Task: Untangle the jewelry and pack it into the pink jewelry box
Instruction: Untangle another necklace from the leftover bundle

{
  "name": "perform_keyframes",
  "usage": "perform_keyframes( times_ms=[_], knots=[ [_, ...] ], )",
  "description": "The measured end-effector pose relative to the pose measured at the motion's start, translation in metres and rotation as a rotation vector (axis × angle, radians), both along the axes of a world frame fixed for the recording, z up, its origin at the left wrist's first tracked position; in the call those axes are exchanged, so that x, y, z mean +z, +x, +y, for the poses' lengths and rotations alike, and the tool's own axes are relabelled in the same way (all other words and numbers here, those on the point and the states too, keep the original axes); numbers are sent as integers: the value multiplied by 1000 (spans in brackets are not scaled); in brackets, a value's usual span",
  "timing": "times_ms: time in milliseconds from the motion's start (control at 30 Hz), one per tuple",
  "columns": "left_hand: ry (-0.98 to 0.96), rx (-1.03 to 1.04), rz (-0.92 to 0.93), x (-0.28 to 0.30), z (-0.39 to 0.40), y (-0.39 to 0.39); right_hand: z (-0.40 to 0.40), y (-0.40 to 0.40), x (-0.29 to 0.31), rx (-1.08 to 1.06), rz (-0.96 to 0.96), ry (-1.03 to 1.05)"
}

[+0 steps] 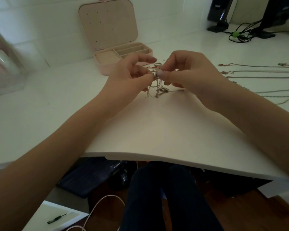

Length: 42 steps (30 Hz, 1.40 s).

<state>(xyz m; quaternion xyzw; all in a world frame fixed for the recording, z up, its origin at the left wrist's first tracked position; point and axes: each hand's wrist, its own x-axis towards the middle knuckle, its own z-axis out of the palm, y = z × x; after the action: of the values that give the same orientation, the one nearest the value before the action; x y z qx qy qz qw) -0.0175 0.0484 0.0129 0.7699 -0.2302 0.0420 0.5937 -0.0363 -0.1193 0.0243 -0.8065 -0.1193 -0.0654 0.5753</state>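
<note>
A tangle of thin chains and rings (pixel 157 88) hangs between my hands above the white table (pixel 157 127), its lower end touching the surface. My left hand (pixel 132 74) pinches the top of the tangle from the left. From the right, my right hand (pixel 187 70) pinches the same knot, thumb and fingers curled. Behind the hands, the pink jewelry box (pixel 110 45) stands open, lid upright, its compartments showing; what they hold I cannot tell.
Several straightened chains (pixel 260 72) lie in rows on the table to the right. A blurred clear organizer (pixel 3 64) stands at the left. Black speakers and cables (pixel 240 32) sit at the back right. The table's front edge runs over my knees.
</note>
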Motion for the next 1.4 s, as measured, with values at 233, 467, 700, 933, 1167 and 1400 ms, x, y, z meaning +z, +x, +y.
perform_keyframes(
  times_ms=[233,467,700,933,1167,1400],
  knots=[
    [-3,-7,49,1,-4,-1,2,2,3,109,292,255],
    [-31,-46,236,2,-4,-2,6,1,-5,44,60,23],
    [-16,-50,183,-1,-1,-1,5,3,-7,5,-6,34],
    [23,-36,105,-3,0,1,2,2,-5,-7,-28,68],
    [147,-19,-87,-7,0,5,5,0,-2,-39,60,9],
    [164,-22,-203,-10,-1,3,9,-4,3,58,355,226]
  ],
)
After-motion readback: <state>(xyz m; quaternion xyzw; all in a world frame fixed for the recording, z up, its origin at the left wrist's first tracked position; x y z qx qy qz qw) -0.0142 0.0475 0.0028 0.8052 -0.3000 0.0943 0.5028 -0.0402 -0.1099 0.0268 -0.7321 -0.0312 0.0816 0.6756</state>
